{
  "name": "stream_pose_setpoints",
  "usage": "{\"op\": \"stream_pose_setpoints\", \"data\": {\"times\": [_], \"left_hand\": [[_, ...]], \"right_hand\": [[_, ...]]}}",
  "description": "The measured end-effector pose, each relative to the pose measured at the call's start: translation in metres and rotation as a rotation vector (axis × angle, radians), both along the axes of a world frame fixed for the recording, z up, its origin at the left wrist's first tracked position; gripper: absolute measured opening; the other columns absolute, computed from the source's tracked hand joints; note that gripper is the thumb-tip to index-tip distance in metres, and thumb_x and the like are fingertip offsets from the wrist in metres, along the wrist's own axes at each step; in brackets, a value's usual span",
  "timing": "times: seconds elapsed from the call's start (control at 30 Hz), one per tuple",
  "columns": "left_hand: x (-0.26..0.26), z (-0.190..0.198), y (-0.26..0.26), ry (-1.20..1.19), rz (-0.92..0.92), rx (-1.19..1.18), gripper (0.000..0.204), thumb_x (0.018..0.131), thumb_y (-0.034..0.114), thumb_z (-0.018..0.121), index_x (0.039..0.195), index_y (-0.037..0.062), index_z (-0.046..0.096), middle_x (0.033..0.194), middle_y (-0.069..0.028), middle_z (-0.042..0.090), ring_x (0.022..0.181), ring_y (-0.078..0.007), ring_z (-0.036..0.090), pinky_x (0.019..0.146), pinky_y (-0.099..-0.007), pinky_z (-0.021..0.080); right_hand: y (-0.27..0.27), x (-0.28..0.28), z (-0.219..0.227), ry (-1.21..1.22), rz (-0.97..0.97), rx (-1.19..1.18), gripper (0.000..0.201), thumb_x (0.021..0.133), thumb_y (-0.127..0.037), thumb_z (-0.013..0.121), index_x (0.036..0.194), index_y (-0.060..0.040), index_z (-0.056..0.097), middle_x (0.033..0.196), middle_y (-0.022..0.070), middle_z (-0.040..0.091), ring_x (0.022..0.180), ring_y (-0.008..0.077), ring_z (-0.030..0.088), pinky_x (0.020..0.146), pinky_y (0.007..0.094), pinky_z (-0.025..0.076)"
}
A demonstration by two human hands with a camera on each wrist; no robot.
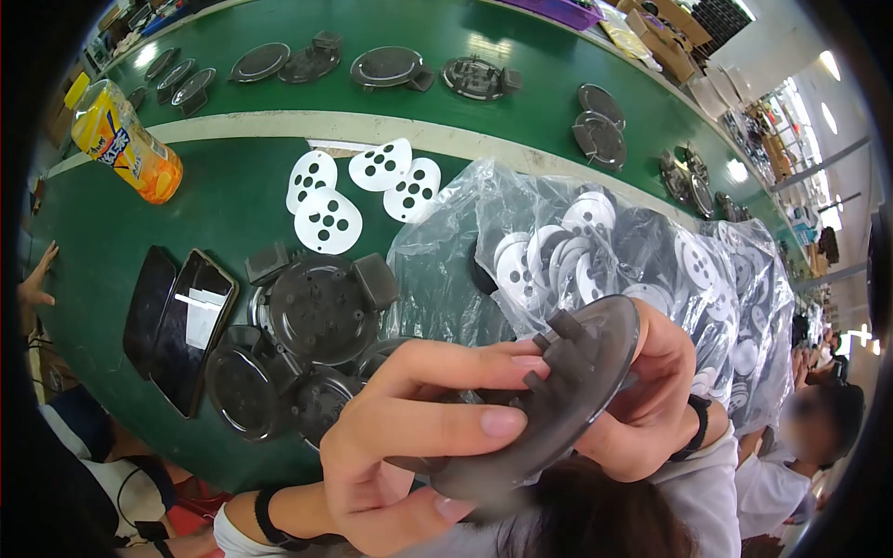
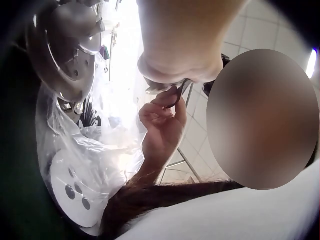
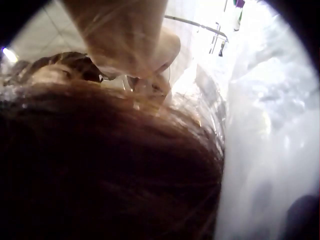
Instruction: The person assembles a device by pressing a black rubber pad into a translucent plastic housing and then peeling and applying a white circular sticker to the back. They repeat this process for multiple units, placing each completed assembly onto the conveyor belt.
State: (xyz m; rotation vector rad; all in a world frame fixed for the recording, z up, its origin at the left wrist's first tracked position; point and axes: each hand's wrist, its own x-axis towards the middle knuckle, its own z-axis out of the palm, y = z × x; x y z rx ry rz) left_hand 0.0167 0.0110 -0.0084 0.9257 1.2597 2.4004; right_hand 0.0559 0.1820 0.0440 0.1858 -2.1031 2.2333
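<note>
A dark translucent round plastic cover [image 1: 593, 372], with small tabs standing up on one face, is held tilted close to the head camera. My left hand [image 1: 400, 428] grips its near side, two fingers across the tabbed face and the thumb at the lower edge. On the far edge, my right hand [image 1: 656, 400] holds the same cover, its fingertips partly hidden behind it. The left wrist view shows the right hand [image 2: 162, 125] with curled fingers at the cover's dark edge. Hair blocks most of the right wrist view.
More dark covers [image 1: 326, 307] lie left of the hands, beside two dark phones [image 1: 191, 316]. Clear plastic bags [image 1: 446, 251] hold many white perforated discs [image 1: 521, 274]; several loose discs [image 1: 327, 221] lie behind. An orange drink bottle [image 1: 130, 144] stands far left. Further covers [image 1: 386, 67] line the green belt.
</note>
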Motion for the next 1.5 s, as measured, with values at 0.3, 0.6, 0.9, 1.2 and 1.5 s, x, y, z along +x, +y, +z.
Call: {"op": "stream_pose_setpoints", "data": {"times": [0.3, 0.6, 0.9, 1.2, 1.5], "left_hand": [[-0.008, -0.004, 0.004, -0.053, -0.091, 0.182, 0.038, 0.079, 0.009, 0.050, 0.114, -0.0039, 0.044, 0.117, -0.0278, 0.040, 0.110, -0.0364, 0.047, 0.097, -0.0438, 0.035], [0.003, 0.001, 0.007, -0.261, 0.035, 0.052, 0.041, 0.082, 0.024, 0.053, 0.112, -0.0016, 0.040, 0.115, -0.0252, 0.042, 0.102, -0.0275, 0.049, 0.088, -0.0368, 0.039], [0.001, 0.004, 0.004, -0.231, 0.089, -0.074, 0.043, 0.085, 0.032, 0.046, 0.110, -0.0019, 0.043, 0.117, -0.0267, 0.043, 0.104, -0.0286, 0.048, 0.090, -0.0376, 0.038], [-0.017, 0.005, -0.003, 0.033, 0.018, -0.101, 0.034, 0.084, 0.023, 0.047, 0.102, -0.0053, 0.041, 0.116, -0.0272, 0.043, 0.103, -0.0264, 0.047, 0.091, -0.0373, 0.035], [-0.007, 0.006, 0.000, -0.068, 0.122, -0.264, 0.033, 0.088, 0.035, 0.050, 0.093, 0.0064, 0.035, 0.100, -0.0091, 0.040, 0.091, -0.0143, 0.041, 0.085, -0.0310, 0.033]], "right_hand": [[-0.002, 0.000, -0.004, -0.085, -0.025, -0.110, 0.024, 0.071, 0.004, 0.064, 0.079, -0.0025, 0.043, 0.078, 0.0123, 0.060, 0.075, 0.0154, 0.060, 0.073, 0.0271, 0.046], [-0.009, -0.003, -0.006, -0.089, -0.108, -0.191, 0.021, 0.074, 0.005, 0.063, 0.078, -0.0031, 0.044, 0.074, 0.0083, 0.059, 0.068, 0.0085, 0.055, 0.062, 0.0227, 0.043], [-0.009, -0.007, 0.000, -0.198, -0.129, -0.217, 0.021, 0.073, 0.003, 0.064, 0.077, -0.0034, 0.045, 0.074, 0.0080, 0.059, 0.067, 0.0076, 0.054, 0.061, 0.0223, 0.043], [-0.001, -0.013, -0.024, 0.050, -0.143, 0.007, 0.015, 0.074, 0.001, 0.065, 0.081, -0.0011, 0.053, 0.075, 0.0014, 0.061, 0.061, 0.0008, 0.054, 0.045, 0.0150, 0.038], [-0.002, -0.014, -0.019, 0.246, -0.075, 0.441, 0.021, 0.069, -0.003, 0.068, 0.088, -0.0027, 0.060, 0.068, 0.0017, 0.059, 0.045, 0.0048, 0.048, 0.039, 0.0163, 0.035]]}}
